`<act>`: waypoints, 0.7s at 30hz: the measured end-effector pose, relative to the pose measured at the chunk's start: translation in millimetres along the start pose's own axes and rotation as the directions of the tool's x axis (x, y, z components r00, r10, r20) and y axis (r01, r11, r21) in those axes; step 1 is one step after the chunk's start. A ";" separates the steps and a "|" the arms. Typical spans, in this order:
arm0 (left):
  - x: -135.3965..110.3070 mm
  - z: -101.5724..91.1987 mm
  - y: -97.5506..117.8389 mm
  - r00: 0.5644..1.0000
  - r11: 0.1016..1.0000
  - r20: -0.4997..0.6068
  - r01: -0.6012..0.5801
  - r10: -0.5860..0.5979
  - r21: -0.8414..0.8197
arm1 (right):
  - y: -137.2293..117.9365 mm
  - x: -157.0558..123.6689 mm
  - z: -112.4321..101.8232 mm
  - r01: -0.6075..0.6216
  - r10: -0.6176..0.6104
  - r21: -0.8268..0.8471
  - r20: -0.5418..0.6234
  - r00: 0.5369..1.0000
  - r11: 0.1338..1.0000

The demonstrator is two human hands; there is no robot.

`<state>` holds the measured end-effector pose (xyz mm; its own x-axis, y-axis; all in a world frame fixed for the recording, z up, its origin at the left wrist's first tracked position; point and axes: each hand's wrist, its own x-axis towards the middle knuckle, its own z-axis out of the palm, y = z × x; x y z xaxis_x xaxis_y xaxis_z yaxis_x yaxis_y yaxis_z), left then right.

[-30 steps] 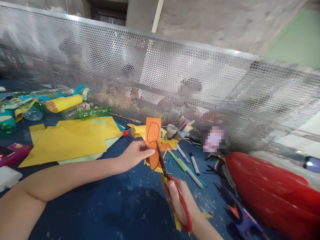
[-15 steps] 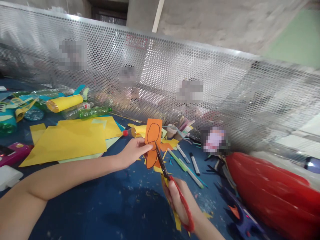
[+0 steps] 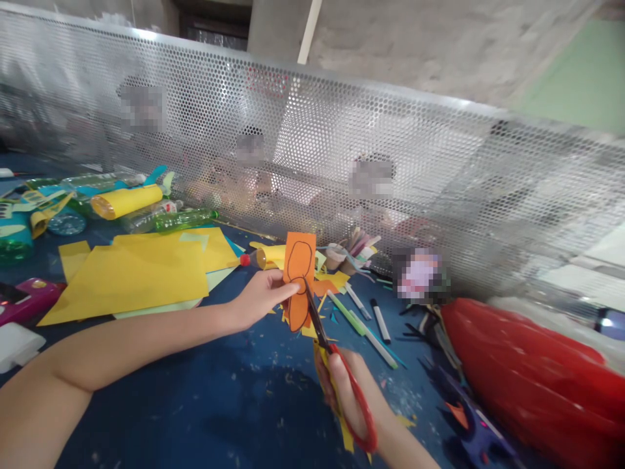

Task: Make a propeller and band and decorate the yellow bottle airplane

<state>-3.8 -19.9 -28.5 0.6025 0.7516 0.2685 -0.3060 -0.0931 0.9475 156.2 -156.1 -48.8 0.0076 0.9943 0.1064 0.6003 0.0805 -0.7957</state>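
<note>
My left hand (image 3: 258,296) pinches a piece of orange paper (image 3: 299,277) that bears a black drawn outline and holds it upright above the blue table (image 3: 234,404). In my right hand (image 3: 349,391) are red-handled scissors (image 3: 342,371). Their dark blades point up and reach into the lower right side of the orange paper, along the drawn line. Small yellow and orange scraps lie under the paper.
Yellow paper sheets (image 3: 137,273) lie to the left, with plastic bottles (image 3: 180,219) and a yellow roll (image 3: 124,200) behind them. Markers (image 3: 378,319) lie to the right of the paper. A big red shiny object (image 3: 527,371) fills the right. A perforated metal screen (image 3: 342,143) stands behind.
The orange paper has shifted slightly lower and the scissor blades have worked a little along the outline. Both arms stay in nearly the same place.
</note>
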 end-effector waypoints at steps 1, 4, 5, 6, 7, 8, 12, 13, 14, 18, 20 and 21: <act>-0.3 0.4 -0.2 1.000 1.000 -0.003 0.004 -0.004 0.001 | 0.3 0.8 -0.7 0.022 -0.022 -0.010 0.022 1.000 1.000; -1.7 2.8 0.9 1.000 1.000 -0.007 0.022 -0.022 0.015 | -0.8 2.4 -2.6 0.065 -0.064 -0.012 0.078 0.995 0.998; -2.4 3.9 1.7 1.000 0.999 -0.002 0.029 -0.029 0.017 | -1.7 2.5 -3.0 0.060 -0.061 0.004 0.084 0.995 0.998; -3.1 5.1 2.7 0.999 0.999 0.004 0.039 -0.039 0.014 | -2.8 2.5 -3.2 0.053 -0.055 0.024 0.087 0.995 0.998; -3.9 6.2 3.6 0.999 0.999 0.008 0.052 -0.052 0.008 | -3.9 2.5 -3.2 0.049 -0.053 0.041 0.088 0.995 0.998; -4.6 7.3 4.4 0.998 0.998 0.011 0.068 -0.068 0.000 | -4.9 2.3 -3.0 0.050 -0.054 0.054 0.085 0.995 0.997; -6.7 10.0 5.5 0.994 0.994 0.018 0.106 -0.106 -0.026 | -5.1 2.6 -1.6 0.075 -0.080 0.063 0.074 0.994 0.995; -7.1 10.3 5.4 0.994 0.994 0.023 0.107 -0.106 -0.027 | -4.3 2.8 -1.4 0.078 -0.083 0.064 0.077 0.994 0.995; -7.3 10.5 5.3 0.994 0.994 0.026 0.103 -0.103 -0.026 | -3.3 3.0 -1.2 0.080 -0.085 0.068 0.079 0.993 0.994; -7.7 11.0 5.4 0.995 0.996 0.021 0.093 -0.093 -0.004 | -0.7 3.3 -1.3 0.066 -0.074 0.101 0.077 0.994 0.993; -7.7 11.2 5.9 0.995 0.995 0.017 0.096 -0.096 0.006 | -2.2 3.0 -1.8 0.059 -0.067 0.107 0.074 0.995 0.992; -7.8 11.3 6.1 0.995 0.995 0.017 0.098 -0.098 0.010 | -3.7 2.8 -2.0 0.054 -0.062 0.104 0.072 0.996 0.993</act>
<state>-2.0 -33.7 -22.9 0.6421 0.7459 0.1773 -0.2384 -0.0255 0.9708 155.6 -153.7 -44.3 -0.0869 0.9899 0.1121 0.5135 0.1409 -0.8464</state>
